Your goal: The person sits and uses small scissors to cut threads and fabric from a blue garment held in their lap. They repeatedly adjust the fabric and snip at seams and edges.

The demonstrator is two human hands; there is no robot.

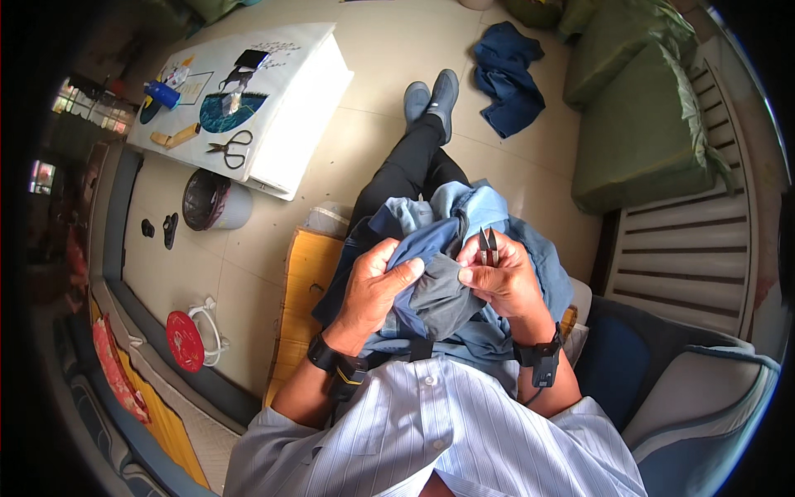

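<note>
A blue garment (538,263) with a grey inner piece of cloth (445,300) lies bunched over my lap. My left hand (374,288) is closed on a darker blue fold of it, the thumb pressed on top. My right hand (509,286) pinches the edge of the grey cloth between thumb and finger. The same hand also holds small thread snips (489,245), their dark blades pointing away from me and slightly apart. Both hands are close together over the cloth. Folds hide some of the fingertips.
A white covered table (306,99) at the far left bears scissors (233,150) and a blue container (162,94). Beside it stand a waste bin (236,207) and a red round object (184,340). Another blue garment (507,79) lies on the floor. Green-covered furniture (638,116) is at right.
</note>
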